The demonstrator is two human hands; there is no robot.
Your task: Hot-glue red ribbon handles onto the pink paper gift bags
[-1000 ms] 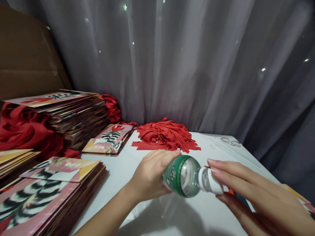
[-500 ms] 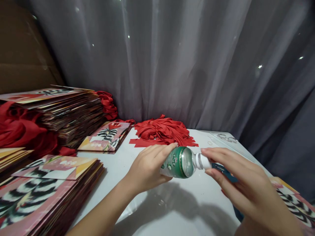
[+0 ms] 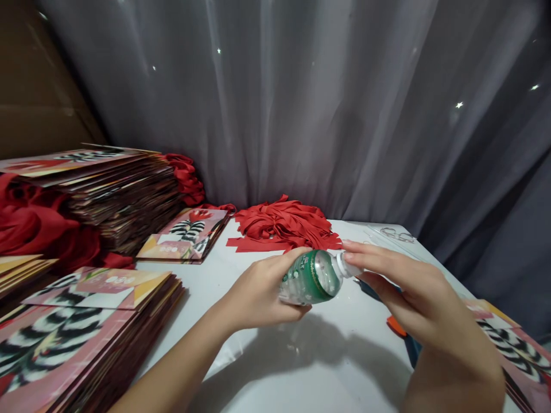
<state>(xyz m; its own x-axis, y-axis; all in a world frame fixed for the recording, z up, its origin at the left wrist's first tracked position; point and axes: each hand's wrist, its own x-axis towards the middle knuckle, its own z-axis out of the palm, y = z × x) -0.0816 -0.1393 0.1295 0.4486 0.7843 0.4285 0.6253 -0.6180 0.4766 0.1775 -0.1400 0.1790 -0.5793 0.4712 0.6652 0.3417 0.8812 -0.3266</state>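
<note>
My left hand (image 3: 269, 289) is wrapped round the body of a clear plastic water bottle (image 3: 310, 278) with a green label. The bottle lies nearly on its side above the table, its neck pointing right and slightly up. At that neck sits a white bottle cap (image 3: 346, 266), with the fingers of my right hand (image 3: 404, 292) closed on it. My right hand partly covers the cap, so I cannot tell how tightly it sits. Under and beside my right hand lies a dark blue tool with an orange part (image 3: 396, 326), mostly hidden.
A heap of red ribbons (image 3: 286, 223) lies at the back of the white table (image 3: 340, 361). Stacks of printed folded bags (image 3: 124, 189) fill the left side. More printed pieces (image 3: 512, 344) lie at right, and thin clear rings (image 3: 396, 234) at the back right. A grey curtain (image 3: 301, 115) hangs behind.
The bottle's neck has tipped upward and the cap now sits closer against it. My right hand has shifted left and turned, uncovering the orange part.
</note>
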